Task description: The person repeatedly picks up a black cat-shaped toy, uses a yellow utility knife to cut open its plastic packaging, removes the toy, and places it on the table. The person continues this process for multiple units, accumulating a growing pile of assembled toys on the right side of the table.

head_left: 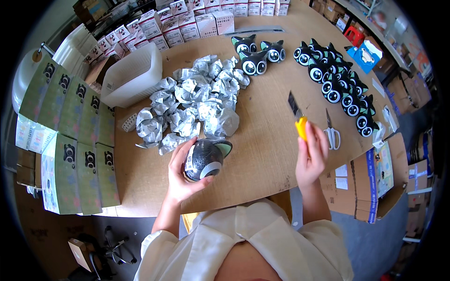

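Note:
A round black cat-head figure with a green ear and a big pale-ringed eye sits in my left hand, whose fingers wrap its left side. The figure is tilted, its ear toward the right. My right hand grips a yellow-handled utility knife above the table, its dark blade pointing up and away. Just right of that hand lie scissors with white handles. Crumpled silver-grey paper balls are heaped beyond my left hand. Three more cat heads stand at the table's far middle.
Several cat heads stand in rows at the right. Green printed boxes are stacked at the left edge, beside a white plastic bin. Small white boxes line the back. An open carton stands by the right edge.

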Motion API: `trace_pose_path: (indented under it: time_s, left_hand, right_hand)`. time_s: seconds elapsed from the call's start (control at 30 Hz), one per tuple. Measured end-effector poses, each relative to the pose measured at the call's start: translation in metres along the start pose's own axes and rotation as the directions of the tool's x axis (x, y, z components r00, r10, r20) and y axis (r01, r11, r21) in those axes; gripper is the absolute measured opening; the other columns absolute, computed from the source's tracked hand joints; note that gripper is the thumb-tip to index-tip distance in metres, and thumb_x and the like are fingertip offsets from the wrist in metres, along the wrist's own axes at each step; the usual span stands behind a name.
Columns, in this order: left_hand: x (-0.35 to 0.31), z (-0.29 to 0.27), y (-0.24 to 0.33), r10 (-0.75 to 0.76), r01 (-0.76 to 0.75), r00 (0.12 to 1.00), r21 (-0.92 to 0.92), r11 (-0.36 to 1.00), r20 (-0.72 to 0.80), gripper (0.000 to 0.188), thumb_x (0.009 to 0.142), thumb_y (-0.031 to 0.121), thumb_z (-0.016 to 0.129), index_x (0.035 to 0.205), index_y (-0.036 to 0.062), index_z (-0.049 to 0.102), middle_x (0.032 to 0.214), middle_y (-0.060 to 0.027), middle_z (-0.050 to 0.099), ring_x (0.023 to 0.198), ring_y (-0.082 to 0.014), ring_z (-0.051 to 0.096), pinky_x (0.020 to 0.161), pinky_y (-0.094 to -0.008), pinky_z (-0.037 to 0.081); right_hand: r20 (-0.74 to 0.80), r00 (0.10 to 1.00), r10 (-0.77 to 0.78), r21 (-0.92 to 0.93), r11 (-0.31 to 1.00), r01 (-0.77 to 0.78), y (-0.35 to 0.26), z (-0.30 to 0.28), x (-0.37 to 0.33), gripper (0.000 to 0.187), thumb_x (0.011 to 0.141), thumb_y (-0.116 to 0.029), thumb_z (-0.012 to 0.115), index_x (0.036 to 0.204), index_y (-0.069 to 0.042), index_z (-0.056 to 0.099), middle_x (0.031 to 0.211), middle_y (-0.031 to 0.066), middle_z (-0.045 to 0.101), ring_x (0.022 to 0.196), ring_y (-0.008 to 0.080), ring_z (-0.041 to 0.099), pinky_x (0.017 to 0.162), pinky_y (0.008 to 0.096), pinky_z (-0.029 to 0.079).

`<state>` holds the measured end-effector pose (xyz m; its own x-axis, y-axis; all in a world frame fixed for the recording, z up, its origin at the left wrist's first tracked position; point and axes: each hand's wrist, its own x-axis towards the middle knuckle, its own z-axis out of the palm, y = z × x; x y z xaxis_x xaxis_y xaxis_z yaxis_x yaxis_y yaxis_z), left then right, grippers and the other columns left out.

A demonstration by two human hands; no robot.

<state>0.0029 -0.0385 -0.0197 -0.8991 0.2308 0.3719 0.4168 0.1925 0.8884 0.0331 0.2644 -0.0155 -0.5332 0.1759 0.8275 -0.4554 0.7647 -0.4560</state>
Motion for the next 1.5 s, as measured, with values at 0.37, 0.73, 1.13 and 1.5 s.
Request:
trace_pose_path:
  time_s: [0.37,0.73,1.13,1.5]
  left_hand:
    - [-0.006,0.018,0.004,-0.166,0.22,0.973,-0.42,0.88,0.162,0.091,0.065,0.013,0.081,0.141,-0.001,0.033,0.129,-0.0148,0.05,0.12,-0.023,0.052,0.104,-0.0351,0.039]
    - [-0.003,0.044,0.007,0.361,-0.366,0.929,0.337,0.867,0.079,0.087,0.056,0.014,0.09,0.129,0.0057,0.044,0.132,-0.0232,0.04,0.124,-0.0416,0.045,0.099,-0.0488,0.044]
    - [-0.013,0.058,0.002,0.461,-0.496,0.863,0.529,0.689,0.209,0.088,0.058,0.012,0.088,0.133,0.0114,0.042,0.133,-0.026,0.04,0.119,-0.0502,0.048,0.093,-0.0587,0.047]
    - [-0.008,0.061,0.002,0.237,-0.244,0.97,0.28,0.928,0.059,0.094,0.055,0.023,0.089,0.134,0.0041,0.042,0.134,-0.0208,0.033,0.121,-0.0386,0.044,0.103,-0.0493,0.038]
  right_hand:
    - [0.525,0.805,0.275,-0.432,0.901,-0.026,0.048,0.011,-0.037,0.035,0.084,-0.005,0.066,0.119,-0.005,0.064,0.113,0.015,0.061,0.11,0.0341,0.055,0.091,0.0417,0.047]
    - [0.58,0.757,0.302,0.514,0.585,-0.627,-0.032,0.05,-0.024,0.041,0.086,-0.003,0.067,0.125,0.003,0.057,0.109,0.016,0.068,0.096,0.0181,0.068,0.08,0.0274,0.057]
    - [0.574,0.728,0.375,0.51,0.532,-0.676,-0.025,0.06,-0.041,0.032,0.085,0.009,0.055,0.116,0.003,0.059,0.102,0.0078,0.066,0.091,0.0087,0.063,0.076,0.0234,0.053]
    - [0.383,0.839,0.386,0.567,0.619,-0.543,-0.017,0.053,-0.042,0.017,0.087,0.006,0.058,0.101,0.005,0.067,0.087,0.011,0.07,0.077,0.0128,0.068,0.066,0.0249,0.055]
